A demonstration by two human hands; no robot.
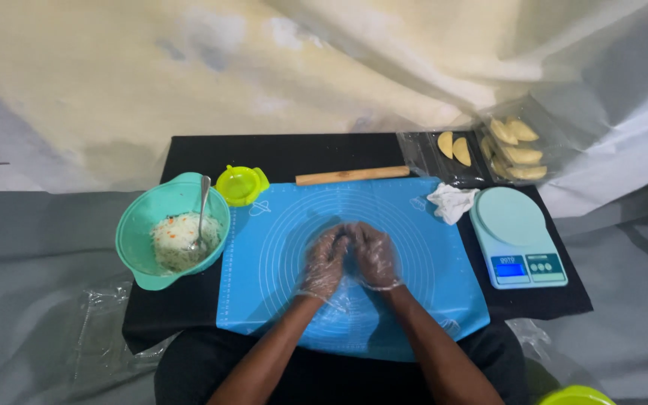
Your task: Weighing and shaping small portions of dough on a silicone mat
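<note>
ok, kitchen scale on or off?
On. The scale display glows blue; its round platform is bare, right of the blue mat.

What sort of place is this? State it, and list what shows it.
Probably a makeshift home food-prep spot, not a proper kitchen. A blue pastry mat covers a low black table, with a bowl of filling, a kitchen scale and folded pastries, and draped sheeting behind.

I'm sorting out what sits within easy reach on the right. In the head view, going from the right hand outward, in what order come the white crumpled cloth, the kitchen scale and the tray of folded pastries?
From the right hand:
1. White crumpled cloth, up and to its right on the blue mat's edge.
2. Kitchen scale, farther right, off the mat.
3. Tray of folded pastries, at the far right corner.
</note>
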